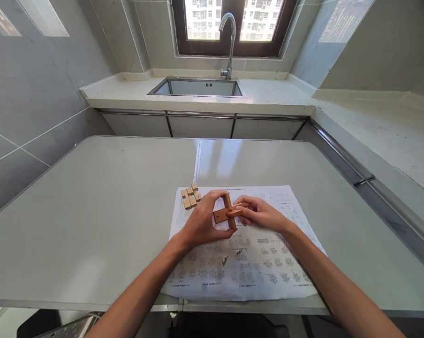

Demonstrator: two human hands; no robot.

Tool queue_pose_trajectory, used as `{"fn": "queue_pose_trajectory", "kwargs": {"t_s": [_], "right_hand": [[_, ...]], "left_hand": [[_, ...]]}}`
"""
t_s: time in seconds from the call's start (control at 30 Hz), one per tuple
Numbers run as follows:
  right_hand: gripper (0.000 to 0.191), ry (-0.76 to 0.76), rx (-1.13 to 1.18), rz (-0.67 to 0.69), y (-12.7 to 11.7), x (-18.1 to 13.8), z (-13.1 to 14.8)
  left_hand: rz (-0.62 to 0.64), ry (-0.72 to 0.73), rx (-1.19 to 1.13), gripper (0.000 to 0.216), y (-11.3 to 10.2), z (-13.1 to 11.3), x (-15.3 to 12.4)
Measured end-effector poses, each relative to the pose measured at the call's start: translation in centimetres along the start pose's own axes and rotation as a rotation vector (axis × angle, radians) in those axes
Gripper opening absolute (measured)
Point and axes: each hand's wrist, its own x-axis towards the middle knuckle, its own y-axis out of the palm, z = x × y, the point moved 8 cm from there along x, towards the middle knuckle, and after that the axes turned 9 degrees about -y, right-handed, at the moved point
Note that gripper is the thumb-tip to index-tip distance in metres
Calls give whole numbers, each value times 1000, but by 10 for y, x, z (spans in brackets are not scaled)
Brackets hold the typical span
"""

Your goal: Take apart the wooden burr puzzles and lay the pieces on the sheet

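Crossed wooden puzzle (228, 213) — light brown notched bars interlocked at right angles, one near upright, one pointing right. Pinched between left hand (202, 223) and right hand (259, 215), above the printed sheet (254, 263) near the table (92, 211) front edge. Spare wooden pieces (191, 195) at the sheet's far-left corner — untouched.

Left hand (202, 221) and right hand (260, 213) grip a crossed wooden puzzle (228, 213) over the instruction sheet (254, 263); loose wooden blocks (191, 195) lie at 10 o'clock.
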Motion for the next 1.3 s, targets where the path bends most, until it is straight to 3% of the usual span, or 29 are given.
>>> {"fn": "queue_pose_trajectory", "kwargs": {"t_s": [0.13,0.4,0.7,0.77,0.87,1.03,1.17,1.3], "right_hand": [[48,-12,26,10,2,0,0],[46,-31,92,81,4,-2,0],[39,-80,254,59,3,-3,-6],[40,-87,301,1,-3,-5,-7],[41,-114,293,-214,-21,-6,-5],[40,-146,45,-554,-44,-10,1],[46,-77,-68,-590,-43,-8,-8],[47,-55,-280,-560,-37,-6,-7]], "left_hand": [[-67,53,1,78,-5,-4,0],[-44,6,-20,75,-8,-7,2],[-43,-17,15,74,-13,-1,4],[-55,-35,51,72,-17,3,4],[-81,-143,25,77,-22,13,5],[-86,-338,-168,82,-21,28,4],[-13,-431,-416,84,-13,35,4],[58,-486,-654,72,-7,38,5]]}}
